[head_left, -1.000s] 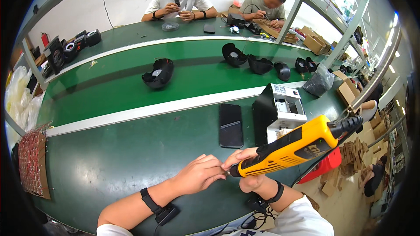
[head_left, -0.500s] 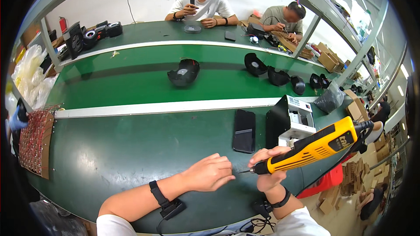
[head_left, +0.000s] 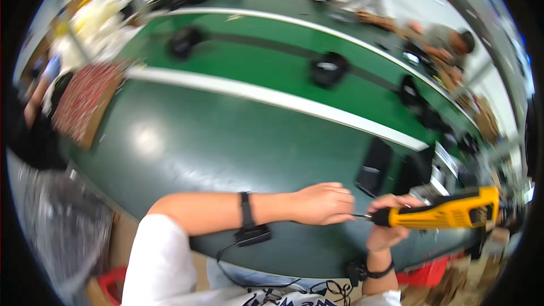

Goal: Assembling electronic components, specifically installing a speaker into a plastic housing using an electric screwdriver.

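Observation:
My right hand (head_left: 387,233) is wrapped round the front end of a yellow and black electric screwdriver (head_left: 445,212), which lies level with its bit pointing left. The thin bit reaches up to the fingers of my left hand (head_left: 324,204). That hand is closed, with its fingers curled together; whatever they hold, if anything, is hidden. Both hands are over the dark green table (head_left: 238,136). Just beyond the screwdriver lies a black phone (head_left: 375,167), beside a black and white boxy device (head_left: 422,167). Motion smears much of the picture.
Black curved shells (head_left: 330,69) sit on a bright green belt (head_left: 255,71) behind a white rail (head_left: 272,105). At left are a red-wired stack of parts (head_left: 93,99) and a gloved hand (head_left: 52,68). Two people work across the belt. A red bin (head_left: 425,272) stands below right.
The view has swung left, so the table and belt appear tilted and shifted right. The screwdriver now lies more level, its bit still at my left fingers. Another shell shows on the belt's left.

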